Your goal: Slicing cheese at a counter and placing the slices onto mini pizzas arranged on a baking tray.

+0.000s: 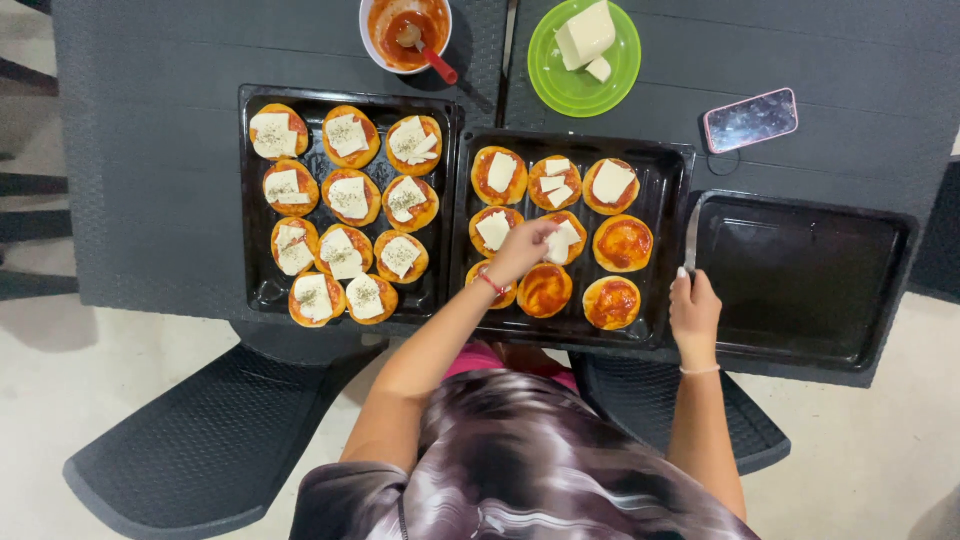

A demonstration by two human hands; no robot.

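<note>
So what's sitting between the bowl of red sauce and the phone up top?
In the head view, a green plate with white cheese blocks lies between the sauce bowl and the phone.

A rectangular pink-edged phone (751, 119) with a glossy reflecting screen is lying face up on the dark table (150, 200), beside the green plate (560, 90).

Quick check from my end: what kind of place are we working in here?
Most likely a home patio or outdoor dining spot, not a commercial kitchen: a dark woven-look table with matching chairs, household baking trays of mini pizzas, and a phone lying nearby.
</note>
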